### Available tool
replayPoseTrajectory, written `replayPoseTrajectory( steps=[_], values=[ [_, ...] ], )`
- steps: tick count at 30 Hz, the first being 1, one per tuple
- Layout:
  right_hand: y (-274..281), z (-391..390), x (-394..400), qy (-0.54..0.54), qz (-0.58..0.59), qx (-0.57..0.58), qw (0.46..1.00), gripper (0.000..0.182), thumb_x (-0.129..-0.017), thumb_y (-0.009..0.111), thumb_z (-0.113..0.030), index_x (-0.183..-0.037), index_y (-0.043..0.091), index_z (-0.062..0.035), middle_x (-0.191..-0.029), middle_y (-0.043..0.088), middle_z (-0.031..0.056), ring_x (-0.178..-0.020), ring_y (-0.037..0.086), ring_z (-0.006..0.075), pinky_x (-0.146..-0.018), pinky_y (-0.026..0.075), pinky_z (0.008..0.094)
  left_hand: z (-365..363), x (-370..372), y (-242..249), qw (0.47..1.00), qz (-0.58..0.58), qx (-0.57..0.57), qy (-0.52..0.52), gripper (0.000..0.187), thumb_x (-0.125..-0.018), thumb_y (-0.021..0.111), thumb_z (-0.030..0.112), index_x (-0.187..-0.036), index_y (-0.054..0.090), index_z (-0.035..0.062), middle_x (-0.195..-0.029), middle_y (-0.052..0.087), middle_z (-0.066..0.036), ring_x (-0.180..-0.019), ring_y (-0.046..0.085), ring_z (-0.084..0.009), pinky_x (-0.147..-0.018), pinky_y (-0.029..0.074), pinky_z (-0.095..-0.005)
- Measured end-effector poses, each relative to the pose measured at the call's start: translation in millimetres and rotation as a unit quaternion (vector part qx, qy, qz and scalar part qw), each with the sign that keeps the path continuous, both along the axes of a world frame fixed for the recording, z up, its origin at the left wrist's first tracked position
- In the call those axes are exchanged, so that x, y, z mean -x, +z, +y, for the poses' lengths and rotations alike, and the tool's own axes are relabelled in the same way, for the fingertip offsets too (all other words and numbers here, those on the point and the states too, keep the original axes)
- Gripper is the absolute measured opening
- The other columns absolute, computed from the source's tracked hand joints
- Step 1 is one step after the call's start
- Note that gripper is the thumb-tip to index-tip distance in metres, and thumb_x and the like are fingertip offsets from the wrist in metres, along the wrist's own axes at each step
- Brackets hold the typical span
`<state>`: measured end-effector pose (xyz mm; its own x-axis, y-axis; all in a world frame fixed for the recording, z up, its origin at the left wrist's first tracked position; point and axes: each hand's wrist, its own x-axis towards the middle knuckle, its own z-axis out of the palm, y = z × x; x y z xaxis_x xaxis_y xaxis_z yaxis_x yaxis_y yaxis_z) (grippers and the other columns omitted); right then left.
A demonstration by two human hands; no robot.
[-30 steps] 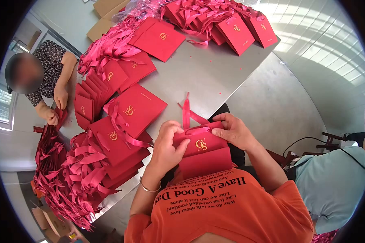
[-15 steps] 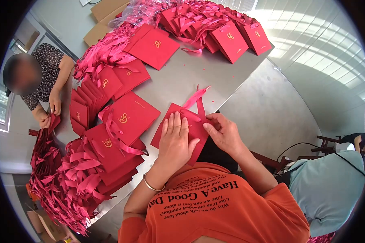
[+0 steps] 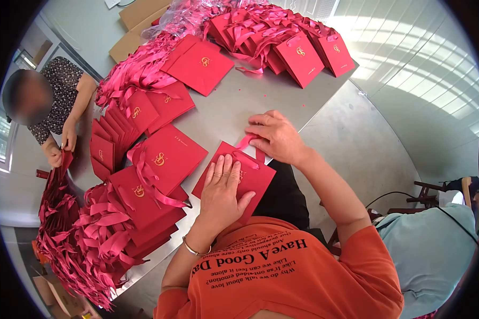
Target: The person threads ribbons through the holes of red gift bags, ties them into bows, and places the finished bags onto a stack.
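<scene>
A red paper gift bag (image 3: 255, 183) with gold print lies at the table's near edge, in front of my orange shirt. My left hand (image 3: 223, 183) rests flat on its face, fingers stretched out and side by side, thumb apart. Pink ribbon (image 3: 245, 141) runs from the bag's top edge to my right hand (image 3: 275, 137). The fingers of that hand are bent round the ribbon just beyond the bag, and they hide its ends. A stack of similar red bags (image 3: 170, 159) with loose ribbons lies left of my left hand.
More red bags (image 3: 202, 64) and heaped pink ribbons cover the back and left of the metal table (image 3: 239, 109). Across the table, a person's hands (image 3: 61, 149) handle dark red bags. Someone in a light blue top (image 3: 431, 250) is at my right. A cardboard box (image 3: 138, 26) stands behind.
My right hand has moved up and left from the bag's right edge, over the ribbon ends. My left hand stays on the bag, whose gold print shows more.
</scene>
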<state>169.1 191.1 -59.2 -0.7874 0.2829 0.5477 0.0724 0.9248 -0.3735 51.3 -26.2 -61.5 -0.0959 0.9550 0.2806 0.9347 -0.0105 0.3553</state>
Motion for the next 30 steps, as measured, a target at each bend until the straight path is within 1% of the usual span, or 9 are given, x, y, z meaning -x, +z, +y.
replayPoseTrajectory(
  steps=[4,10,13,15,16,22,25,29,30],
  values=[
    [-10,25,-3,0.008,-0.013,0.014,1.0,0.027,-0.077,0.079,-0.013,-0.103,0.073,-0.0065,-0.113,0.068,0.0081,-0.097,0.062,0.0302,-0.085,0.053,0.0397,-4,5,-1,1.0,-0.013,-0.012,-0.003,0.077,-0.083,0.076,0.034,-0.139,0.047,-0.0096,-0.144,0.046,-0.032,-0.139,0.04,-0.0446,-0.118,0.027,-0.0529],
    [-6,23,-11,-0.047,0.005,0.018,0.999,0.031,-0.079,0.078,-0.014,-0.108,0.071,-0.0037,-0.113,0.068,0.0092,-0.097,0.062,0.0299,-0.087,0.053,0.0388,-5,5,0,1.0,-0.013,-0.017,0.0,0.077,-0.083,0.076,0.034,-0.138,0.047,-0.0099,-0.144,0.047,-0.032,-0.139,0.041,-0.0447,-0.118,0.028,-0.0529],
    [-12,24,-24,-0.065,0.059,0.09,0.992,0.027,-0.084,0.075,-0.013,-0.109,0.069,-0.0017,-0.114,0.068,0.0109,-0.098,0.063,0.0283,-0.087,0.052,0.0373,-6,6,-1,1.0,-0.014,-0.019,-0.001,0.076,-0.083,0.076,0.035,-0.137,0.048,-0.0102,-0.143,0.047,-0.032,-0.139,0.041,-0.0449,-0.118,0.027,-0.053],
    [-15,24,-35,-0.126,0.098,0.158,0.974,0.022,-0.088,0.072,-0.011,-0.107,0.068,-0.0004,-0.116,0.067,0.0117,-0.095,0.063,0.0262,-0.084,0.053,0.0348,-6,6,-1,1.0,-0.016,-0.019,0.001,0.075,-0.083,0.076,0.035,-0.137,0.049,-0.0103,-0.143,0.047,-0.032,-0.139,0.041,-0.045,-0.118,0.027,-0.0529],
    [-19,26,-39,-0.152,0.094,0.175,0.968,0.021,-0.088,0.071,-0.008,-0.108,0.068,-0.0012,-0.116,0.067,0.011,-0.093,0.064,0.0236,-0.079,0.053,0.0318,-6,5,-1,1.0,-0.017,-0.018,0.002,0.075,-0.083,0.076,0.035,-0.136,0.049,-0.0104,-0.143,0.047,-0.033,-0.139,0.041,-0.045,-0.118,0.027,-0.0528],
    [-19,6,-44,-0.125,0.104,0.157,0.974,0.016,-0.084,0.071,0.001,-0.1,0.072,-0.0029,-0.115,0.067,0.0118,-0.088,0.066,0.0197,-0.074,0.055,0.0306,-6,5,0,1.0,-0.013,-0.014,0.003,0.075,-0.083,0.076,0.035,-0.136,0.049,-0.01,-0.143,0.047,-0.033,-0.139,0.04,-0.0444,-0.118,0.027,-0.0515],
    [-8,-11,-41,-0.071,0.108,0.107,0.986,0.013,-0.082,0.072,0.002,-0.094,0.072,-0.0033,-0.11,0.068,0.0117,-0.085,0.066,0.0193,-0.071,0.055,0.0301,-6,6,-1,1.0,-0.013,-0.017,0.001,0.074,-0.083,0.075,0.035,-0.136,0.05,-0.0097,-0.143,0.047,-0.032,-0.14,0.04,-0.0438,-0.118,0.028,-0.0508],
    [-3,-42,-47,-0.066,0.067,0.108,0.99,0.014,-0.082,0.073,0.001,-0.094,0.073,-0.0048,-0.102,0.07,0.0111,-0.086,0.066,0.0213,-0.069,0.055,0.0311,-7,6,-1,1.0,-0.016,-0.02,0.005,0.074,-0.083,0.075,0.035,-0.136,0.05,-0.0093,-0.144,0.047,-0.032,-0.14,0.04,-0.0434,-0.118,0.028,-0.0504],
    [4,-53,-48,-0.12,0.015,0.195,0.973,0.015,-0.081,0.074,0.0,-0.094,0.073,-0.0055,-0.099,0.07,0.0102,-0.087,0.066,0.0229,-0.069,0.054,0.0324,-6,6,-1,1.0,-0.013,-0.02,0.004,0.074,-0.083,0.076,0.034,-0.136,0.05,-0.0091,-0.144,0.047,-0.032,-0.14,0.04,-0.0432,-0.118,0.028,-0.0503]
  ],
)
